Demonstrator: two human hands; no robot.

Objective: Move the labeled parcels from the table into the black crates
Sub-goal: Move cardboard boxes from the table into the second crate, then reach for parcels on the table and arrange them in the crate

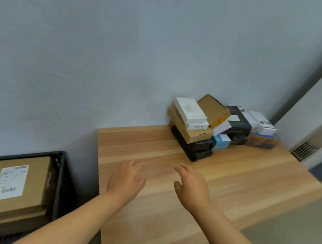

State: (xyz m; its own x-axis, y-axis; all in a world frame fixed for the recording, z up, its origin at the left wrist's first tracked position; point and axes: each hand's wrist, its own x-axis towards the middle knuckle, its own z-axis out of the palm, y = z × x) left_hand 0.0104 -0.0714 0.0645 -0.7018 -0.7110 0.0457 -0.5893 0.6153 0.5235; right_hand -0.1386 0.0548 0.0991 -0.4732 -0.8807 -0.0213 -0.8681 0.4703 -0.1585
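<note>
Left hand (126,177): relaxed, empty, over the table (252,177).
Right hand (192,186): released, empty.
Parcels (193,124): stacked beyond both hands, by the wall.
Black crate (59,179): left of table, holds labeled parcel (10,187).

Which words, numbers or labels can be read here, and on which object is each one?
No text can be read.
Shipping label on the brown parcel in the black crate: barcodes and print, too blurred.
White box on the pile: faint mark, unreadable.
Black box and small white box: print too small.
</note>
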